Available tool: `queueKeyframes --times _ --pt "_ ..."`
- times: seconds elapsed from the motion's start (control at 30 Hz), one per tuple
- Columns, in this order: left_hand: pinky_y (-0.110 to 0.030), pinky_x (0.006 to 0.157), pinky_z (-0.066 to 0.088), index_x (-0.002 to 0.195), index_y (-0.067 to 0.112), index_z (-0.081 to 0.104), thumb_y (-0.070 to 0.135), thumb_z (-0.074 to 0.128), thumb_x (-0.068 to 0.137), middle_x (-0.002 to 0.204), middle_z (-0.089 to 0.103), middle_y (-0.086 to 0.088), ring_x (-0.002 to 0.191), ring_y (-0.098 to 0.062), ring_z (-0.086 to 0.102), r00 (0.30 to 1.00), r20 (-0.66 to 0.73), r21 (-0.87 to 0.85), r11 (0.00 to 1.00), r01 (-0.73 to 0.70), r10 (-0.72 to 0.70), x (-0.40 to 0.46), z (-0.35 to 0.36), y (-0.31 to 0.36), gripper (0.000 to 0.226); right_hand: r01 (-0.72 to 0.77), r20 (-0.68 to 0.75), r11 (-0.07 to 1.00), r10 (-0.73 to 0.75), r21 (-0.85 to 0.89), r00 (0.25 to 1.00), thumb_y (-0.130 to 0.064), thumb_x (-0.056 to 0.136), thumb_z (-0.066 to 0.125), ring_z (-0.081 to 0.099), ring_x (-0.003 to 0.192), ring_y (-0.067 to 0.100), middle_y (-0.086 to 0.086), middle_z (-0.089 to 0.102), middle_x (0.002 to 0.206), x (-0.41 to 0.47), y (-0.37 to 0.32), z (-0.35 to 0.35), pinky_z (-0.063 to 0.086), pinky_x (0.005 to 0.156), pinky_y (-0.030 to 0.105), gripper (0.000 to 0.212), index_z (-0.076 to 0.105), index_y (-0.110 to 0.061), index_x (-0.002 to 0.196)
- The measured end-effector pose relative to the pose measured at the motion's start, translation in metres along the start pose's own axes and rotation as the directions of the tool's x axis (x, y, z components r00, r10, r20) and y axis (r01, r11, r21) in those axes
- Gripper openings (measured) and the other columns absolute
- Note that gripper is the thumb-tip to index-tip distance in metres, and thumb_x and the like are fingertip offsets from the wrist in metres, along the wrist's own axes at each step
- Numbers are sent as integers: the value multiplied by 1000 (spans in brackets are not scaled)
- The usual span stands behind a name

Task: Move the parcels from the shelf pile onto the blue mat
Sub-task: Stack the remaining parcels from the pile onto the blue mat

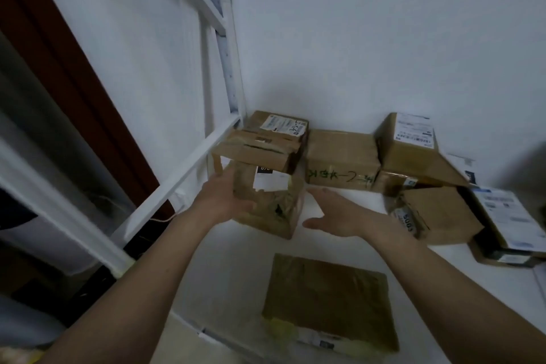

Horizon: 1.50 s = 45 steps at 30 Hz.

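Several brown cardboard parcels lie on a white shelf [242, 263]. A taped cube-shaped parcel [271, 204] with a white label stands at the left of the shelf, under a flatter parcel [263, 145]. My left hand [224, 198] presses flat against the cube parcel's left face, fingers straight. My right hand [336, 213] hovers open just right of that parcel, apart from it, palm turned toward it. A flat parcel [328, 298] lies at the shelf's front edge below my hands. The blue mat is not in view.
More parcels stand at the back: one with green writing [342, 162], a tilted one with a label [413, 148], a small one [434, 216], and a dark box with a label [508, 224] far right. White shelf uprights [230, 74] rise on the left.
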<state>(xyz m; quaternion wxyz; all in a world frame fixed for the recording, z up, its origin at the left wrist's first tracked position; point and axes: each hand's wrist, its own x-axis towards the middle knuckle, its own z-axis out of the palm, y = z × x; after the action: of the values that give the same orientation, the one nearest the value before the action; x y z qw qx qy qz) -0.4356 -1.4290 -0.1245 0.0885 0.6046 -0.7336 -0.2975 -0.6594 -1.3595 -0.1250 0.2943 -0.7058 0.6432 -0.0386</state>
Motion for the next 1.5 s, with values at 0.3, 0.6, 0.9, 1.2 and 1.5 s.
queueKeyframes --times 0.3,0.6,0.9,1.2,1.5 --pt "-47 110 34 153 26 2 38 91 53 156 13 -14 140 -34 24 997 71 29 1000 10 -12 45 3 -20 134 -197 37 948 194 250 980 -31 79 76 17 145 20 4 10 160 35 -5 5 22 108 20 116 -13 -12 152" --pt "-43 108 39 150 21 17 44 91 38 148 34 -2 135 -24 36 965 212 -186 976 -112 152 34 10 -18 136 -296 27 854 315 428 949 -16 75 79 23 143 23 6 18 158 38 -7 9 28 103 20 124 -21 -12 149" --pt "-45 105 38 149 41 9 44 87 47 148 30 -1 135 -25 34 901 213 -130 925 -358 378 30 1 33 129 -265 -291 866 407 423 866 -13 68 83 11 146 27 0 4 159 -11 -5 -15 27 115 47 129 -15 -31 150" --pt "-48 107 37 149 35 20 31 90 58 149 32 -3 135 -26 34 830 105 -135 834 -535 548 -14 10 103 116 -312 -567 840 533 443 628 -5 73 76 31 136 28 5 23 151 -113 -1 -23 45 86 34 119 -10 -31 151" --pt "-35 107 32 149 34 23 17 89 63 150 33 0 136 -20 33 716 106 -307 707 -637 690 -113 43 198 110 -146 -601 730 644 668 474 -9 64 85 33 128 20 -1 23 133 -279 16 -15 42 99 26 101 26 -22 145"
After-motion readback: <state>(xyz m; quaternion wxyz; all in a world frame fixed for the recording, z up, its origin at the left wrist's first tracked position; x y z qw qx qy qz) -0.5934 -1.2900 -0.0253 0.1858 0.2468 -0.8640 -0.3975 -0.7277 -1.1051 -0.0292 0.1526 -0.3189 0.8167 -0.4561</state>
